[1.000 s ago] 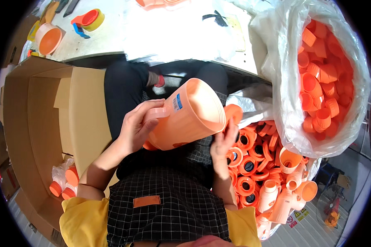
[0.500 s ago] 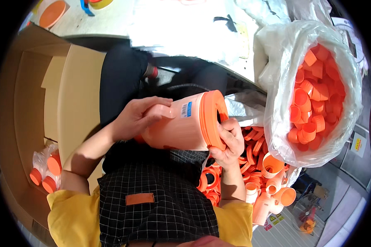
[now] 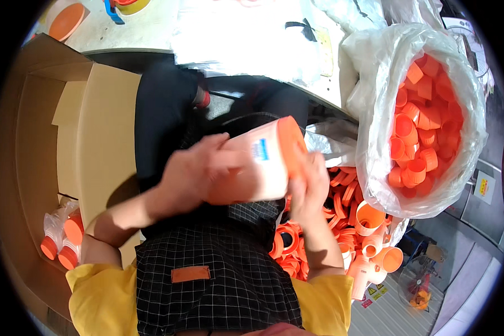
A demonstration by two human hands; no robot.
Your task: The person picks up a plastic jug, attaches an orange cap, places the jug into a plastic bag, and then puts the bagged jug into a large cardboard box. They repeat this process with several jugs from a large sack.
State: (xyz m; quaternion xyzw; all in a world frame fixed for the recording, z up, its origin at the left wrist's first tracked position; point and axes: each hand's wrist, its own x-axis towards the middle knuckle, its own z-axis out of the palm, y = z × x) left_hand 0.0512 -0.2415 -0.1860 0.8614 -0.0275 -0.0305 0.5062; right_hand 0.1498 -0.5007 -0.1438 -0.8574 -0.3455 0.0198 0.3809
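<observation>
In front of my lap lies a large pale-orange plastic pipe fitting (image 3: 252, 173), tilted, with a bright orange collar (image 3: 289, 147) at its right end and a small blue-and-white label on its side. My left hand (image 3: 199, 171) grips the fitting's left part. At the collar, my right hand (image 3: 309, 182) is closed on the edge. Both hands and the fitting are smeared by motion, so finger detail is lost.
Left stands an open cardboard box (image 3: 107, 120) with bagged orange-ended pieces (image 3: 67, 255). At right, a clear plastic bag (image 3: 369, 162) holds many orange fittings (image 3: 428, 120). Orange rings (image 3: 288, 241) and pale-orange pipe pieces (image 3: 369, 221) pile beside my right arm. Ahead is a white table (image 3: 140, 33).
The fitting has turned, so the collar's opening no longer shows. My left hand has slid right along its body, and my right hand has shifted on the collar.
</observation>
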